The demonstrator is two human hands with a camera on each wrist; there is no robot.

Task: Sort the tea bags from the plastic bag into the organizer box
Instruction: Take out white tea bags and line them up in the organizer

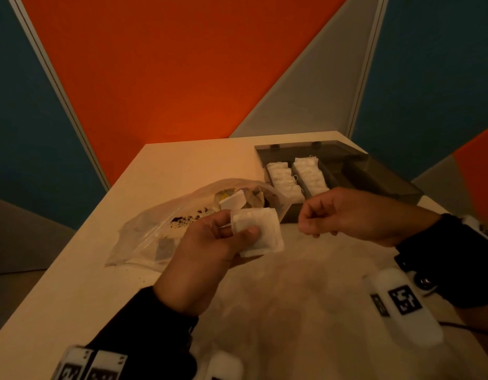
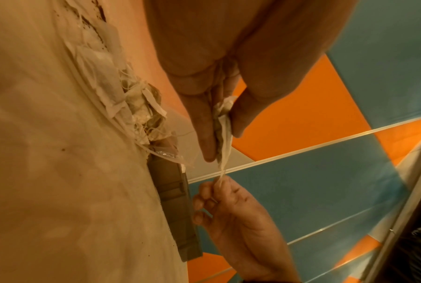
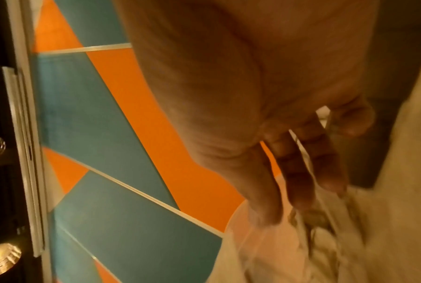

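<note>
Your left hand [image 1: 210, 250] is pinching a small stack of white square paper tea bags [image 1: 258, 231] between thumb and fingers, above the pale tabletop [image 1: 73, 283]. Your right hand [image 1: 352, 215], fingers curled, is pinching a thin strand [image 2: 223, 173] trailing from them. The crumpled clear plastic bag [image 1: 155, 229] is lying just behind your left hand; the dark grey organizer box [image 1: 374, 174], two compartments filled, is sitting behind your right.

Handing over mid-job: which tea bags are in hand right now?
Start at the grey organizer box at the table's far right, then come nearer to the left hand. The held tea bags are the white stack there, off the table, unlike the bagged or boxed ones.
</note>
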